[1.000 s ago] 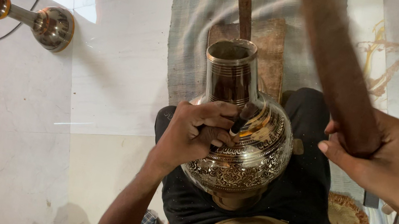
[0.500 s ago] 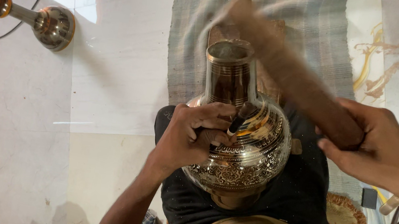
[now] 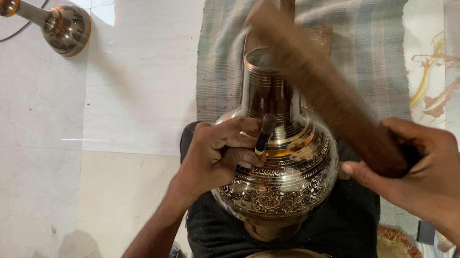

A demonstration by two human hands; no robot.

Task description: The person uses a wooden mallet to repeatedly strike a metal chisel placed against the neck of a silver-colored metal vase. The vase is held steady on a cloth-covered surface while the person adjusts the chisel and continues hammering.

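Gleaming engraved brass vase (image 3: 280, 162), upright.

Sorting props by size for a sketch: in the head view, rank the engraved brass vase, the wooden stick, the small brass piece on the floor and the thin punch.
1. engraved brass vase
2. wooden stick, blurred and nearer the camera, so unsure
3. small brass piece
4. thin punch

We see a round brass vase (image 3: 285, 169) engraved with black scrollwork, a grey-green striped woven mat (image 3: 354, 56), a reddish-brown wooden stick (image 3: 324, 86).
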